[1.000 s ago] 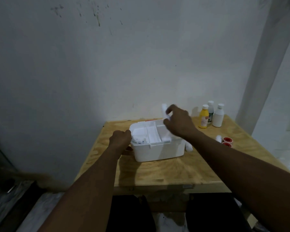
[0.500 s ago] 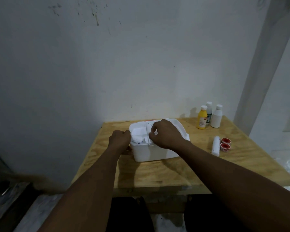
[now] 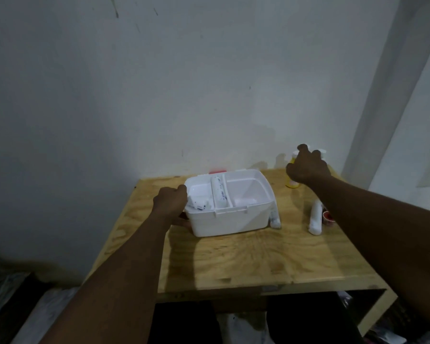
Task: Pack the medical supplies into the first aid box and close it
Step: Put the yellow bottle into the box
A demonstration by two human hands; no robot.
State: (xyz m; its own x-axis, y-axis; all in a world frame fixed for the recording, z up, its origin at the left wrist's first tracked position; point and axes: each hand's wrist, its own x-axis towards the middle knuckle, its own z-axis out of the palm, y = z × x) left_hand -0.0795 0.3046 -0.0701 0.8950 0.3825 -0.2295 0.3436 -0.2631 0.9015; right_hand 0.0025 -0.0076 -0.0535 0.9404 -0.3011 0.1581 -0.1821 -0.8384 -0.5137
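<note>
At the far right corner of the table (image 3: 246, 264), the right hand (image 3: 307, 168) is reaching over the yellow bottle (image 3: 292, 183) and the white-capped bottles (image 3: 322, 151) behind it. Its fingers are curling downward. Whether they are already closing on the yellow bottle I cannot tell, since the hand is hiding most of it.

The left hand (image 3: 170, 204) is gripping the left end of the open first aid box (image 3: 233, 222), which is sitting near the table's back edge, left of the middle.

To do this step well, the right hand should probably be taking the bottle low on its body and lifting it straight clear of its neighbours. It should then be laying it in the large right-hand compartment while the left hand is steadying the box.

A tube (image 3: 220, 193) is lying in the middle compartment and packets (image 3: 199, 203) in the left one. Both are carrying dark print too small to read, and the bottle's label is hidden.
</note>
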